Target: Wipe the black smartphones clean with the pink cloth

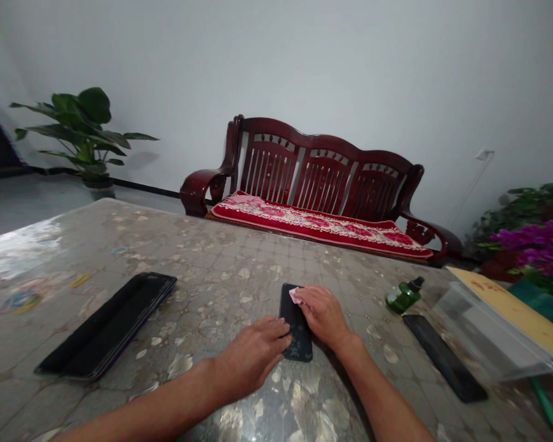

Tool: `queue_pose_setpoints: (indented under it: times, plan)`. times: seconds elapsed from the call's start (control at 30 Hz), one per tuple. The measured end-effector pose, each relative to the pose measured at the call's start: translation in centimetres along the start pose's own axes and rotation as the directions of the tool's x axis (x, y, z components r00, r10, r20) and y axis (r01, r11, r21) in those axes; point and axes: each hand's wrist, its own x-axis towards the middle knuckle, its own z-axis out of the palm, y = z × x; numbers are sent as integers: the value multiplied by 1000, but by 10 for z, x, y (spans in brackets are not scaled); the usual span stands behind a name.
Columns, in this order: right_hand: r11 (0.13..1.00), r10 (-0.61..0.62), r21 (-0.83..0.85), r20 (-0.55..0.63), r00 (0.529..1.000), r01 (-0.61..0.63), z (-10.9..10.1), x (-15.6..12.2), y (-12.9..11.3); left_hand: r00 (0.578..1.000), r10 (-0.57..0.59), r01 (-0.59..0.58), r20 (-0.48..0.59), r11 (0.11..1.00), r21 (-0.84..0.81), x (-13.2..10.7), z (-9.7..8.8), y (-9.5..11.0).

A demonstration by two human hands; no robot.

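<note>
A black smartphone [299, 345] lies on the patterned table covering, dark side up, with faint smudges on its lower part. From the left, my left hand [253, 351] reaches over the phone's edge, its fingers close together and holding it against the table. My right hand [321, 312] is closed around a small pink cloth [295, 296], pressed to the phone's upper end. Most of the cloth is hidden under the fingers.
A large black tablet-like device [108, 325] lies at left, near several colourful bands [25, 299]. On the right are a green spray bottle [403, 296], another dark phone [445, 357] and a clear plastic box [483, 334]. A wooden bench [325, 175] stands beyond the table.
</note>
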Motion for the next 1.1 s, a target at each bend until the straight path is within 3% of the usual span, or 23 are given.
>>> queue_pose_setpoints:
  times: [0.2,0.5,0.73,0.97,1.1]
  plan:
    - [977,-161,147,36,986,154,-9,-10,-12,1000,-1,1,23,1000,-5,1,-1,-1]
    - [997,-43,68,-22,999,45,-3,-3,1,999,16,-18,48,999,44,-2,3,-4]
    - [964,-180,208,67,981,162,-11,-12,-16,999,17,-18,39,1000,14,3,-2,1]
    - [998,60,33,-4,998,-60,-3,-5,6,999,39,-41,30,997,65,-3,6,-6]
    - [994,-15,109,16,1000,13,-7,-8,-2,1000,20,-21,24,998,55,-2,4,-4]
